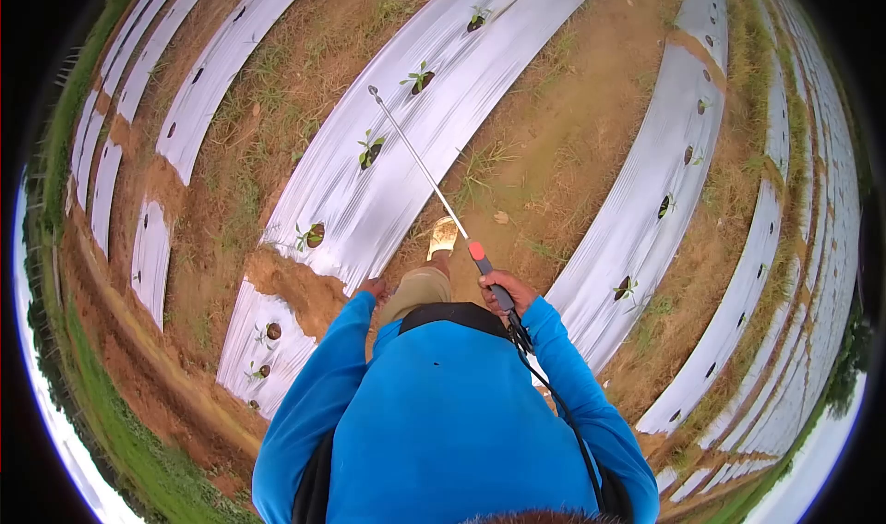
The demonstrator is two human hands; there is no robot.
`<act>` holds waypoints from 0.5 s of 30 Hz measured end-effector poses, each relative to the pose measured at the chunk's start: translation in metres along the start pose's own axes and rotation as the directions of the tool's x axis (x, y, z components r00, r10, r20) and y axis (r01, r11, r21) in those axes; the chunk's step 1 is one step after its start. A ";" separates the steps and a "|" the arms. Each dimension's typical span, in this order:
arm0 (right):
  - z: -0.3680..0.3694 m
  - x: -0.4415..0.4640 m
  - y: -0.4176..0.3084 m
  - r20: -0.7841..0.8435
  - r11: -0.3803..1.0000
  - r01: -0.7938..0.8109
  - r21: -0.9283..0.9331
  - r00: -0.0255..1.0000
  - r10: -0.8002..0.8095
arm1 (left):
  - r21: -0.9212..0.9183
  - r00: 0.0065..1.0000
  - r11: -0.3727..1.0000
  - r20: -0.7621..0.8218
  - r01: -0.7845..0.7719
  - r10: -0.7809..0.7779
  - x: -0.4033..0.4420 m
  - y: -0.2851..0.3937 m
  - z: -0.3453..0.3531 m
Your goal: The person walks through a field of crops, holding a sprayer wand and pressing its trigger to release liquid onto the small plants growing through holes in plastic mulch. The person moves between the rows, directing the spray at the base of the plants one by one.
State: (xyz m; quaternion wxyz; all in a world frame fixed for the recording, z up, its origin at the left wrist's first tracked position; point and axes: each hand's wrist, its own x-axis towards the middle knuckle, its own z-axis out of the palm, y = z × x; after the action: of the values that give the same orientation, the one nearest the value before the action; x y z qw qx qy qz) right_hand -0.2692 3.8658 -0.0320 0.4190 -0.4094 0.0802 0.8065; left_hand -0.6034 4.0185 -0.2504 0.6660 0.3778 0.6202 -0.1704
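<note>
My right hand is wrapped round the grey handle of a sprayer wand with a red-orange collar. A black hose runs from the handle back along my right side. The wand's thin metal tube points forward and left, its tip over the plastic mulch near a small seedling in a planting hole. Another seedling grows just beyond the tip. My left hand hangs by my left thigh, mostly hidden by its sleeve, so its fingers do not show clearly.
One foot in a pale shoe stands on the dirt path between mulched beds. To the right lies another bed with seedlings in holes. Soil covers part of the left bed. Grass tufts edge the path.
</note>
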 end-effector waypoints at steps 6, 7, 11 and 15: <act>-0.009 -0.019 -0.108 -0.134 0.999 0.047 0.022 0.990 -0.044 | 0.243 0.992 0.962 0.032 -0.122 0.118 0.051 0.176 0.026; -0.015 -0.022 -0.128 -0.138 0.998 0.060 0.029 0.989 -0.055 | 0.255 0.992 0.958 0.038 -0.129 0.123 0.055 0.211 0.030; -0.044 -0.024 -0.202 -0.146 0.995 0.093 0.021 0.985 -0.089 | 0.232 0.969 0.941 0.035 -0.247 0.245 0.077 0.332 0.047; -0.101 -0.016 -0.275 -0.084 0.992 0.109 0.062 0.991 -0.104 | 0.216 0.976 0.953 -0.003 -0.211 0.217 0.102 0.405 0.072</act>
State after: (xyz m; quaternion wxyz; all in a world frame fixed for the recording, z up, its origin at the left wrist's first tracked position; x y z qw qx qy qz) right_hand -0.0003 3.9831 -0.0274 0.4711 -0.4311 0.1015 0.7628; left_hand -0.2537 4.2577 -0.2338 0.6275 0.5147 0.5623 -0.1583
